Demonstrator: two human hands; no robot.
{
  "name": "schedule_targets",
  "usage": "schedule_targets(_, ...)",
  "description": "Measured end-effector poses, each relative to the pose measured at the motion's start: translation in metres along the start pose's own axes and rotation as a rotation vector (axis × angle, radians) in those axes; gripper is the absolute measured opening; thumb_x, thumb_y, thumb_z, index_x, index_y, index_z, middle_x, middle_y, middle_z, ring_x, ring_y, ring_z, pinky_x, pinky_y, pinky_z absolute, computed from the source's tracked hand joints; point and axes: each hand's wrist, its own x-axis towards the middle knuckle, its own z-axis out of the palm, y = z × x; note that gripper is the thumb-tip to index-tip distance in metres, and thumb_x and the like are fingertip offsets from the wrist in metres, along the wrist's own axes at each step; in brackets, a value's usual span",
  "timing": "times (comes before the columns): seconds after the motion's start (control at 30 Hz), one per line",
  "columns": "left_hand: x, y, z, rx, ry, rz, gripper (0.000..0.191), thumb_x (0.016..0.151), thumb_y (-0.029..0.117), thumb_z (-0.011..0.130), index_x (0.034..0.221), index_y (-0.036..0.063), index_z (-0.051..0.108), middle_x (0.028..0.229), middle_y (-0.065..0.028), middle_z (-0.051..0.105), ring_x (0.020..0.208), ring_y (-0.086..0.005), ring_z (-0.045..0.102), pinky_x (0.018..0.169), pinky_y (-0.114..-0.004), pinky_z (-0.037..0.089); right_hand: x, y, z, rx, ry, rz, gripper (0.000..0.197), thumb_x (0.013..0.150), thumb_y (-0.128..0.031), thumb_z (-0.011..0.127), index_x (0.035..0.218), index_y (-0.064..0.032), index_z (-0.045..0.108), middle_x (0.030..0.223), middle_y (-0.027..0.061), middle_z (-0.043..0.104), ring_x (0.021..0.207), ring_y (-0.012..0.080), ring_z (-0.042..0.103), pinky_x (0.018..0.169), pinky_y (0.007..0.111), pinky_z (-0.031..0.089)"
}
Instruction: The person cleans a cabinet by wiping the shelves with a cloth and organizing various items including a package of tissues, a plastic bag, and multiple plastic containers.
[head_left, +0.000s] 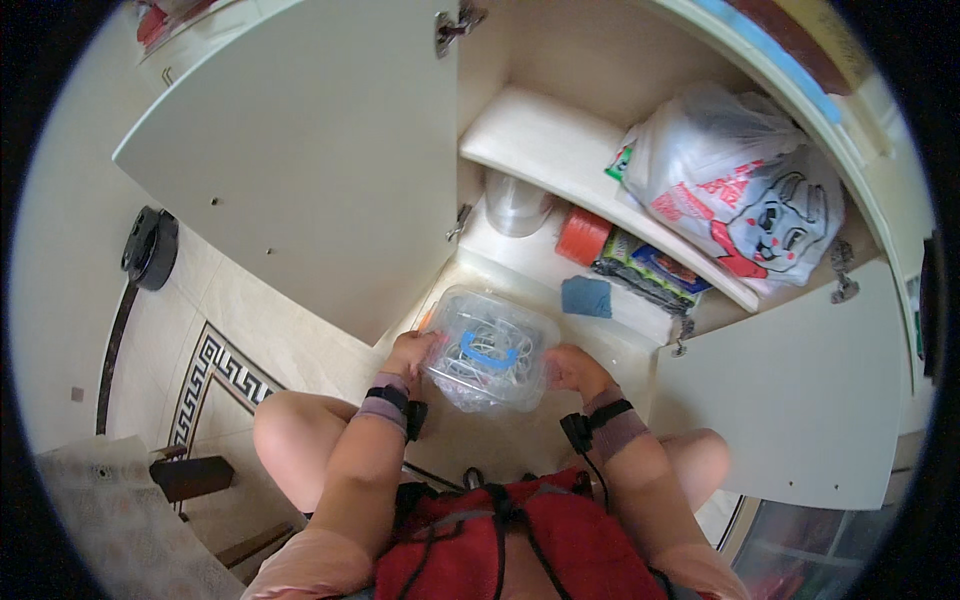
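Between my two hands is a clear plastic box (491, 349) with a blue handle (487, 351) on its lid and coiled white cables visible inside. My left hand (412, 352) grips its left side, and my right hand (577, 369) grips its right side. Some crinkled clear plastic (469, 396) shows at the box's near edge. Beyond the box, a dark blue cloth or pad (586, 297) lies at the cabinet's front. Both wrists wear bands with small black devices.
The cabinet's left door (322, 172) and right door (787, 405) stand open. A stuffed white plastic bag (735, 195) rests on the shelf (547, 139). Below are a clear container (516, 204), a red-orange roll (583, 236) and dark packets (645, 271). A black round device (154, 247) stands left.
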Motion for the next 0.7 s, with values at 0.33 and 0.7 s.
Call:
schedule_targets(0.33, -0.127, 0.109, 0.000, -0.033, -0.072, 0.325, 0.043, 0.085, 0.038, 0.061, 0.104, -0.0006, 0.059, 0.089, -0.0047, 0.065, 0.070, -0.0130, 0.063, 0.060, -0.028, 0.053, -0.168, -0.181, 0.048, -0.001, 0.271, -0.194, 0.022, 0.080, -0.017, 0.062, 0.099, -0.0055, 0.060, 0.082, 0.0036, 0.063, 0.066, 0.0146, 0.059, 0.058, 0.030, 0.052)
schedule_targets(0.7, -0.196, 0.239, 0.009, -0.216, -0.160, 0.584, 0.056, 0.084, 0.043, 0.059, 0.123, 0.0043, 0.050, 0.118, -0.0112, 0.056, 0.110, -0.0300, 0.051, 0.091, -0.057, 0.034, -0.205, -0.290, 0.044, 0.189, 0.317, -0.710, 0.020, 0.086, -0.018, 0.058, 0.099, -0.0037, 0.060, 0.079, 0.0011, 0.062, 0.059, 0.0087, 0.057, 0.049, 0.022, 0.045)
